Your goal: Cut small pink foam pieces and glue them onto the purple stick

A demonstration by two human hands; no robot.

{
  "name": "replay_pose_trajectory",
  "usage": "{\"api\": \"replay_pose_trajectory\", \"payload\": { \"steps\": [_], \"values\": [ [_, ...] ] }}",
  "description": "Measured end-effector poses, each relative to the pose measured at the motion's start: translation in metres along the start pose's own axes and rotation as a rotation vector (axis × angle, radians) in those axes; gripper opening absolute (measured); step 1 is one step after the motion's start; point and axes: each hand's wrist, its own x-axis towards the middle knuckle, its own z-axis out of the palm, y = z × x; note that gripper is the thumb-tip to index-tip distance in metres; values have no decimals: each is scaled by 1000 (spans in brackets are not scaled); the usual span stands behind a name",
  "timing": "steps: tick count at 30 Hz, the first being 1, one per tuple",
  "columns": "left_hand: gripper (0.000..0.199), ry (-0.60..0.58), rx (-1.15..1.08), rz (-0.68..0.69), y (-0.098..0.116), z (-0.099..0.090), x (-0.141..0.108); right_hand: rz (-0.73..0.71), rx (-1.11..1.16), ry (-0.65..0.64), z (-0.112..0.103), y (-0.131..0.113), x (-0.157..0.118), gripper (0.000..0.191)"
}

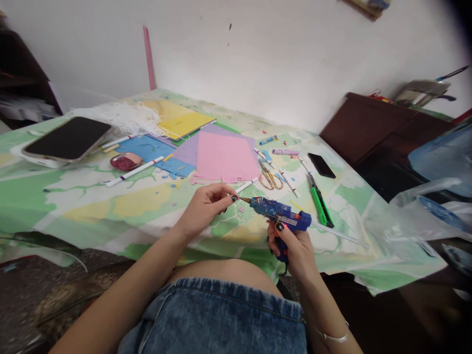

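My right hand (pixel 295 243) is wrapped round the handle of a blue hot glue gun (pixel 278 212), its nozzle pointing left. A clear glue stick (pixel 339 233) sticks out of the gun's rear end. At the nozzle tip, my left hand (pixel 210 201) has thumb and fingers pinched together; whatever is between them is too small to make out. Just beyond the fingertips a white marker (pixel 246 186) lies on the cloth. Gold-handled scissors (pixel 272 180) and a green box cutter (pixel 320 201) rest behind and to the right of the gun.
Pink foam sheet (pixel 226 155), blue sheet (pixel 147 152) and yellow sheet (pixel 184 123) overlap mid-table. White yarn (pixel 121 115), a large phone (pixel 70 139) and a maroon object (pixel 126 161) lie left. A black phone (pixel 321 165) and a plastic bag (pixel 409 211) lie right.
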Motion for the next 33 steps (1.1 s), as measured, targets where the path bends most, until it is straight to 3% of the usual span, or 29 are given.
{"api": "replay_pose_trajectory", "payload": {
  "steps": [33],
  "values": [
    [11, 30, -21, -29, 0, 0, -1, 3, -1, -15, 1, -2, 0, 27]
  ]
}}
